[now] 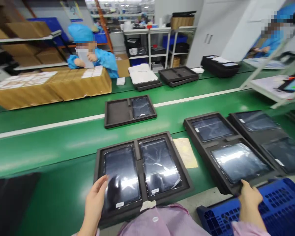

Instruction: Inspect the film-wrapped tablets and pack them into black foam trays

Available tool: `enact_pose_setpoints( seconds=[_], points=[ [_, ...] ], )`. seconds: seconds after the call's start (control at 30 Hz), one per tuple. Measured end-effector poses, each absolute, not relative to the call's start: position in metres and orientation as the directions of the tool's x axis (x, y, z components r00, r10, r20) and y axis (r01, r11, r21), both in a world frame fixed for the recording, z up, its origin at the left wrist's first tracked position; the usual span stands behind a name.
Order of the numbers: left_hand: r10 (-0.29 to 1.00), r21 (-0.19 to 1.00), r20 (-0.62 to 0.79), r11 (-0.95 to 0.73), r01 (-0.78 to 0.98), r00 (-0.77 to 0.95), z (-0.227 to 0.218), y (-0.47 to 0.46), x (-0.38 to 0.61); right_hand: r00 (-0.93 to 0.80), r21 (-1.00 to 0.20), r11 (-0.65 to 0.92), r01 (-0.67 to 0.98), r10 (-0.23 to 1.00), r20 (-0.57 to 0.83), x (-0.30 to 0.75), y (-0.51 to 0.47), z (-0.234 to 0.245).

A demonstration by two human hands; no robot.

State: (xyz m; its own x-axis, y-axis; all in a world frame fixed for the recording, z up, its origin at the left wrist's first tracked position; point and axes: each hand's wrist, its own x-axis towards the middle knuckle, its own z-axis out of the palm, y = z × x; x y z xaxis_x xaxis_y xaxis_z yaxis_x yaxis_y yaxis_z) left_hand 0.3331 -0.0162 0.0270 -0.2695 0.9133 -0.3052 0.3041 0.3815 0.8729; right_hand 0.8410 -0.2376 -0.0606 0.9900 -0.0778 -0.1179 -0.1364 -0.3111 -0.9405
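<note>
A black foam tray [137, 154] lies in front of me with two wrapped tablets side by side. My left hand [95, 200] rests flat, fingers stretched, on the left tablet [121, 175] at the tray's near left corner. My right hand [249, 201] is closed on the near corner of a second black tray [206, 147] holding two tablets, lying at an angle on my right. That tray's near end sits over a blue plastic crate [272, 206].
A third tray [258, 134] with tablets lies at far right. On the green belt [51, 141] sits a half-filled tray [118, 113]. A yellow card [185, 152] lies between trays. Across the belt a person in blue [88, 52] works over cardboard boxes [64, 87]. Shelving stands behind.
</note>
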Motion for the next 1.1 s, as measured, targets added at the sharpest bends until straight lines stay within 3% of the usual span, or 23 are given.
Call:
enact_pose_setpoints(
  seconds=[0.07,0.1,0.17,0.23,0.3,0.37,0.4,0.47,0.6,0.73,0.8,0.87,0.93,1.0,1.07,1.1],
  points=[
    [0.946,0.815,-0.151,0.282,0.506,-0.286,0.021,-0.019,0.312,0.986,-0.798,-0.602,-0.023,-0.146,0.082,0.838,-0.238,-0.044],
    [0.957,0.774,-0.08,0.236,0.587,-0.28,0.017,-0.021,0.302,0.975,-0.698,-0.712,0.076,-0.094,0.202,0.835,-0.231,-0.035],
    [0.969,0.706,0.009,0.169,0.688,-0.247,0.007,-0.022,0.287,0.912,-0.537,-0.75,0.387,0.226,0.341,0.819,-0.202,-0.02],
    [0.982,0.677,0.006,0.134,0.724,-0.188,-0.005,-0.021,0.278,0.712,-0.529,-0.503,0.683,0.62,0.33,0.781,-0.154,-0.009],
    [0.991,0.691,-0.047,0.121,0.713,-0.123,-0.016,-0.016,0.276,0.448,-0.545,-0.199,0.815,0.813,0.372,0.726,-0.095,-0.001],
    [0.99,0.727,-0.111,0.138,0.672,-0.083,-0.024,-0.009,0.278,0.1,-0.509,0.121,0.852,0.918,0.385,0.663,-0.036,0.001],
    [0.985,0.747,-0.153,0.165,0.643,-0.074,-0.026,-0.006,0.279,-0.033,-0.478,0.213,0.852,0.934,0.357,0.634,-0.009,0.0],
    [0.965,0.785,-0.255,0.242,0.57,-0.057,-0.027,-0.001,0.282,-0.121,-0.411,0.208,0.888,0.966,0.228,0.587,0.036,-0.005],
    [0.913,0.825,-0.406,0.381,0.418,-0.033,-0.027,0.003,0.283,-0.062,-0.349,0.085,0.933,0.995,0.076,0.546,0.085,-0.019],
    [0.902,0.809,-0.43,0.402,0.429,-0.036,-0.03,0.001,0.283,-0.02,-0.341,0.061,0.938,0.992,0.121,0.54,0.085,-0.018],
    [0.906,0.793,-0.419,0.397,0.462,-0.059,-0.031,0.0,0.283,-0.166,-0.312,0.205,0.928,0.975,0.147,0.531,0.062,-0.007],
    [0.923,0.79,-0.375,0.368,0.491,-0.089,-0.032,-0.002,0.281,-0.478,-0.316,0.481,0.818,0.874,0.09,0.519,0.022,0.011],
    [0.952,0.808,-0.301,0.282,0.518,-0.049,-0.032,-0.006,0.278,-0.774,-0.46,0.707,0.537,0.63,0.065,0.511,-0.023,0.031],
    [0.973,0.833,-0.221,0.15,0.533,0.071,-0.031,-0.01,0.273,-0.835,-0.68,0.68,0.274,0.52,0.183,0.513,-0.059,0.046],
    [0.968,0.847,-0.165,0.042,0.53,0.187,-0.032,-0.013,0.268,-0.699,-0.841,0.518,0.159,0.661,0.275,0.529,-0.076,0.049],
    [0.964,0.848,-0.154,0.016,0.529,0.217,-0.032,-0.013,0.267,-0.571,-0.874,0.444,0.197,0.777,0.265,0.54,-0.077,0.045]
  ],
)
